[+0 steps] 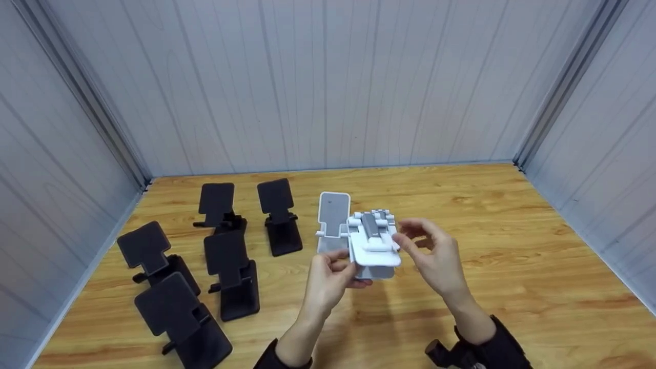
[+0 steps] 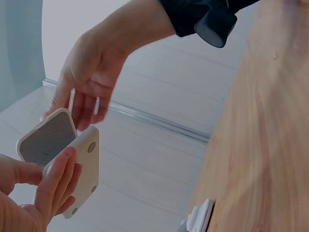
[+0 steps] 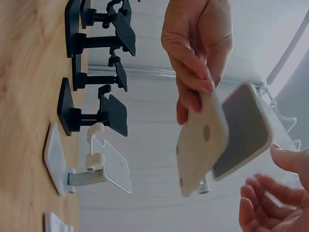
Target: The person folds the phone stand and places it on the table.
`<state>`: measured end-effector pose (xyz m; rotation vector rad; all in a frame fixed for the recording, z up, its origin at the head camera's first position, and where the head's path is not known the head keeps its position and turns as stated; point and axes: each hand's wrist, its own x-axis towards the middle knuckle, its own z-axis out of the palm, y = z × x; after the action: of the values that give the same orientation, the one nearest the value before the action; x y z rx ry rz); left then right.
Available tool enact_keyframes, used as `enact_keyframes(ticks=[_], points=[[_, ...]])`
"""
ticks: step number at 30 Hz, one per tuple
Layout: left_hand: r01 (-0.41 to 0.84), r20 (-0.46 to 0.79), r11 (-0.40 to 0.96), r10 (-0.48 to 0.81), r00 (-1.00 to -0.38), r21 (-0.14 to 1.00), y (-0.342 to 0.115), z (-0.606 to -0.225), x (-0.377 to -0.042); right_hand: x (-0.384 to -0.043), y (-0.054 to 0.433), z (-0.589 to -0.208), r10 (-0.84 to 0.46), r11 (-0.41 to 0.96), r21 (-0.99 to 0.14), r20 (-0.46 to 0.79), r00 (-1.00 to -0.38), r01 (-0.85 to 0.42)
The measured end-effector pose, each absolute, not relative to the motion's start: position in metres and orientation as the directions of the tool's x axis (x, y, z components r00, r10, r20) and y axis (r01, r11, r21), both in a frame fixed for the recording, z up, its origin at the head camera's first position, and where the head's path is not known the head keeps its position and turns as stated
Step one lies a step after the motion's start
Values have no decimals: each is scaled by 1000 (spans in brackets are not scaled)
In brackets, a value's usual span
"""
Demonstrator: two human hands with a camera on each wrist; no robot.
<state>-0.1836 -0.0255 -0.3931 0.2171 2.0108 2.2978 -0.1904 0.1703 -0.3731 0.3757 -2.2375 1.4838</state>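
Note:
My left hand [image 1: 326,282] pinches the base of a white phone stand [image 1: 376,256] between thumb and fingers, holding it up off the table. The stand is partly folded: its grey-padded plate [image 3: 244,130] leans at an angle to the white base [image 3: 200,140], which has round grey feet. Just to the right of the stand is my right hand [image 1: 435,259], its fingers loosely bent and gripping nothing. The right thumb tip is close to the plate's edge; whether it touches, I cannot tell.
An unfolded white phone stand [image 1: 334,215] stands behind my left hand. Another white stand [image 3: 55,222] lies low on the wooden table [image 1: 512,266], mostly hidden in the head view. Several black phone stands [image 1: 225,259] stand at the left. Pale panels [image 1: 328,87] enclose the table.

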Motion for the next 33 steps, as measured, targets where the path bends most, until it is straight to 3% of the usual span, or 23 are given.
enact_keyframes(ticks=[3, 7, 14, 18, 24, 33], points=[[35, 55, -129, 159, -986, 991, -25, -393, -184, -198, 169, -372, 26, 320, -895, 335, -942, -310], [42, 62, -125, 161, -985, 991, -24, -393, -184, -208, 168, -374, -34, 239, -954, 179, -983, -181], [53, 73, -129, 160, -984, 990, -24, -395, -184, -218, 176, -380, -292, 133, -991, -19, -956, -21], [55, 78, -137, 170, -982, 989, -23, -398, -186, -221, 179, -382, -347, 108, -994, -56, -936, 19], [66, 95, -140, 207, -974, 988, -22, -401, -186, -222, 180, -384, -307, 74, -997, -44, -951, 22], [-22, 26, -181, 259, -966, 983, -22, -395, -186, -222, 182, -384, -245, 41, -999, -9, -969, -1]])
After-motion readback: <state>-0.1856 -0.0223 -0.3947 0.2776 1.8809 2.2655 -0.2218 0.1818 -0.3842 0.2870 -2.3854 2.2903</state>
